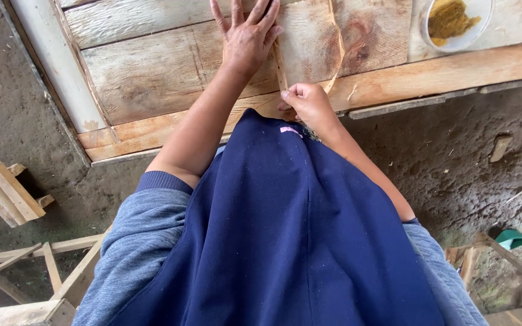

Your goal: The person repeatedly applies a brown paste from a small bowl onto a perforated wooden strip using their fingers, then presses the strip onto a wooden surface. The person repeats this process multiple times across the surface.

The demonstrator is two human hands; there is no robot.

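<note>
Strip of thin pale material (280,67), perhaps bark or wood veneer, is laid on the plank bench (152,78) near its front edge, about the middle of its length. It is one side of a larger thin sheet (309,42) that lies flat on the planks and curls up at its right border. The near end of the strip is pinched by the right hand (307,102), whose fingers are closed together on it right at the front edge of the bench. What exactly is gripped, the strip alone or a small tool with it, cannot be told, because the fist hides it. The left hand (246,36) is spread open and pressed flat on the bench, with its fingers apart, just left of the strip and touching its edge.

As a judgement, the strip may tear across or split crookedly if it is pulled sideways and not along its length, since it looks thin and brittle. The sheet may also slide if the flat hand is lifted. The left fingers are very near to the splitting line, so they could be scratched.

A clear bowl (457,24) with yellow-brown powder is seen at the far right corner, well apart from both hands.
</note>
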